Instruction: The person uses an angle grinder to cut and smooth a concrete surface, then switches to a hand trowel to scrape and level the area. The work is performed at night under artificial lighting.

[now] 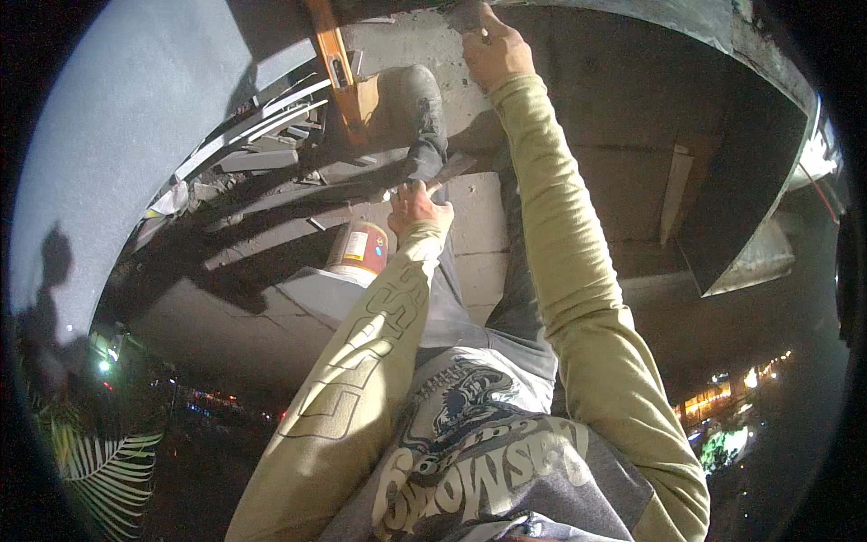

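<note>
My left hand (pixel 420 212) is closed in front of my legs, around a flat-bladed tool (pixel 456 168) that looks like a putty knife; its blade points to the far right. My right hand (pixel 498 56) reaches far forward to the base of the wall at the top of the view. Its fingers are curled, and what they grip is too dark and small to name. Left of my left forearm stands a brown-red bucket (pixel 359 248) with a pale label. My grey boot (pixel 422 99) rests on the floor between the two hands.
An orange spirit level (pixel 334 56) leans at the far left of the boot. Pale strips and broken offcuts (pixel 257 135) lie along the grey wall (pixel 135 117) on the left. A dark curved panel (pixel 750 203) stands on the right. Night lights show beyond the edges.
</note>
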Demonstrator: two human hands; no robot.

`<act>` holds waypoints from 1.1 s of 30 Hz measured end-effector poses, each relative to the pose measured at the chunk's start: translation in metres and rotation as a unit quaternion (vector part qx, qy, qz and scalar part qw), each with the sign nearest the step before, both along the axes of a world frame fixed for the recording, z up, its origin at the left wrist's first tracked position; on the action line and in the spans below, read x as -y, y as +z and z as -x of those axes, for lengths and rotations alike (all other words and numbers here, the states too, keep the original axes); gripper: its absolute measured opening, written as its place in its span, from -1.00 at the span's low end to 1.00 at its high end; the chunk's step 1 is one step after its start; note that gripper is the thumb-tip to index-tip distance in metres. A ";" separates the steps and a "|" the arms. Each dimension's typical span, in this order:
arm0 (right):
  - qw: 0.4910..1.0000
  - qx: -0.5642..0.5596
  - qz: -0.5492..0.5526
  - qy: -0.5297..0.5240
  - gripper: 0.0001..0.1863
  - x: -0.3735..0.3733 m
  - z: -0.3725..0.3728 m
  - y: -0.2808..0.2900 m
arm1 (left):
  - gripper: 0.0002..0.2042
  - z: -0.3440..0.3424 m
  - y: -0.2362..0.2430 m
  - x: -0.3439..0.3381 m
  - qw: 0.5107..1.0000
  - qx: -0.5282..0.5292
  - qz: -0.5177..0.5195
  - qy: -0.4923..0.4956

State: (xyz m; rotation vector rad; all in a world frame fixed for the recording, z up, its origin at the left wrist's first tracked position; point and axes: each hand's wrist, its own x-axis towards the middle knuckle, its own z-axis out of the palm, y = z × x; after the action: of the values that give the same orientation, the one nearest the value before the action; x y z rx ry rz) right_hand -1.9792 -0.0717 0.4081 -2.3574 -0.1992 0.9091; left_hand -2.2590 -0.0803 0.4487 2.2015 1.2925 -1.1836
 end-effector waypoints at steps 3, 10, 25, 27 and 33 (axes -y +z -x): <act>1.000 0.018 0.009 -0.001 -0.45 -0.004 0.001 -0.003 | -0.53 0.002 0.000 0.003 1.000 0.005 -0.001 0.002; 1.000 0.006 0.016 -0.017 -0.30 0.007 0.004 -0.001 | -0.58 -0.001 0.000 0.002 0.999 0.021 0.013 0.039; 0.992 0.001 -0.116 -0.046 -0.35 0.038 -0.013 0.023 | -0.47 -0.009 -0.005 -0.004 1.000 -0.021 0.021 0.000; 0.994 -0.042 -0.044 -0.092 -0.43 0.039 -0.008 0.024 | -0.49 -0.004 -0.005 -0.003 1.000 -0.005 0.003 -0.010; 0.989 0.025 -0.033 -0.141 -0.40 0.059 -0.038 0.026 | -0.56 0.001 -0.002 0.001 1.000 0.018 -0.015 -0.008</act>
State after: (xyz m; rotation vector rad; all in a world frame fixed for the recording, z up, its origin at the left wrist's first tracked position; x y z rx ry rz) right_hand -1.9414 -0.1309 0.4339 -2.2753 0.0810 0.6963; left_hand -2.2597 -0.0812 0.4468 2.2482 1.2898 -1.1304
